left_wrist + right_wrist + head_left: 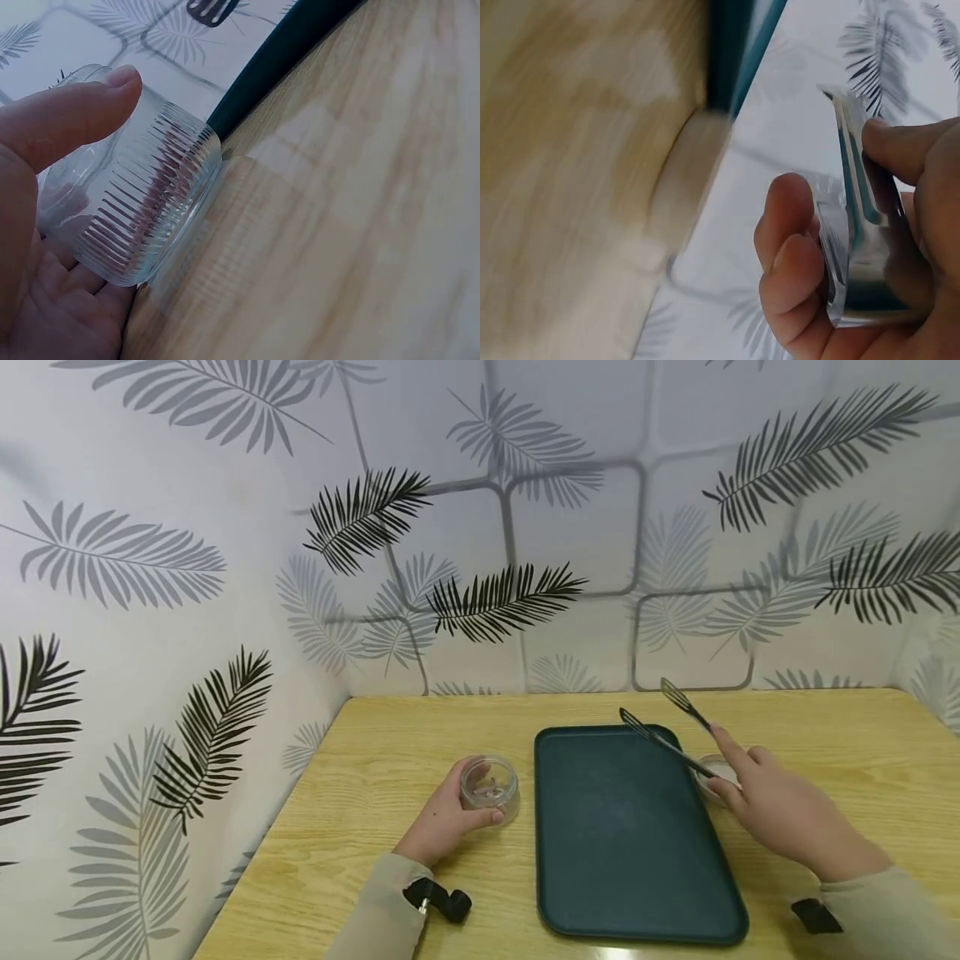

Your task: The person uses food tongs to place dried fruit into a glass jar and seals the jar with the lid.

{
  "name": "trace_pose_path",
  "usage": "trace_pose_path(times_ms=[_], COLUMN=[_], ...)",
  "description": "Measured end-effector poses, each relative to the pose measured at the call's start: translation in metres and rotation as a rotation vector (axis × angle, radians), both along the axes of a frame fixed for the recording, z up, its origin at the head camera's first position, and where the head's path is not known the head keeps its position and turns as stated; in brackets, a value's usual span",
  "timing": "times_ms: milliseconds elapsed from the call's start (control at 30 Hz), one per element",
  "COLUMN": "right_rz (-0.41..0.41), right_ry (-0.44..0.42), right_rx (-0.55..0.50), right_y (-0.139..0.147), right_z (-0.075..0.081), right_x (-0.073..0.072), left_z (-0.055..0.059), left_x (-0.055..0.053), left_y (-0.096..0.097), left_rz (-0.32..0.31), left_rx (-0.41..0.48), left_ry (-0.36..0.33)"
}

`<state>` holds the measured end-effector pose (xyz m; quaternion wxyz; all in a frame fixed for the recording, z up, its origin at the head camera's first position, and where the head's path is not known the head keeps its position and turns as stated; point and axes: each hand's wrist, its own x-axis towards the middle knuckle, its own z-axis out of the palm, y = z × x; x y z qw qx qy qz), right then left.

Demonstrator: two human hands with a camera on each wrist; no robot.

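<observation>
My left hand (444, 817) grips a small clear glass jar (506, 795) on the wooden table, its thumb against the near side. Ribbed walls show on the jar (154, 196) in the left wrist view, with small reddish-brown bits inside, too indistinct to name. Metal tongs (684, 756) are held in my right hand (787, 814), their two slotted ends spread apart. These ends point up and left above the far right corner of a dark green tray (622, 835). In the right wrist view, fingers and thumb close round the shiny tongs (877, 262).
A low, round, pale container (722, 767) stands at the tray's right edge, partly hidden by the right hand and tongs; it is blurred in the right wrist view. A leaf-patterned wall (540, 643) borders the wooden table (450, 718) at the back and left.
</observation>
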<state>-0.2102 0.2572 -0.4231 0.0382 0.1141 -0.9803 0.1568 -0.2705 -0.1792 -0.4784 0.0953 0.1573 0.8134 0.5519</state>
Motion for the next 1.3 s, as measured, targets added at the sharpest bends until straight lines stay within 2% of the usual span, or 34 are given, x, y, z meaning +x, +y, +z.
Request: trace_pose_path(times_ms=[300, 400, 600, 867, 1100, 1300], right_rz=[-0.167, -0.217, -0.226, -0.269, -0.250, -0.261], right_ry=[-0.156, -0.178, -0.175, -0.296, -0.250, -0.141], right_rx=[0.017, 0.025, 0.046, 0.127, 0.179, 0.148], right_y=[0.064, 0.079, 0.094, 0.099, 0.102, 0.092], right_z=[-0.013, -0.016, -0.023, -0.029, -0.031, -0.022], right_x=[0.002, 0.004, 0.007, 0.006, 0.006, 0.010], left_z=[0.000, 0.000, 0.000, -0.001, 0.001, 0.000], left_x=[0.000, 0.000, 0.000, 0.001, 0.002, 0.002], left_y=[0.000, 0.000, -0.001, -0.001, 0.000, 0.000], left_rz=[-0.002, -0.010, -0.007, -0.005, 0.002, 0.008], left_rx=[-0.003, 0.002, -0.011, -0.023, -0.029, -0.032], left_ry=[0.004, 0.006, 0.016, 0.019, 0.019, 0.018])
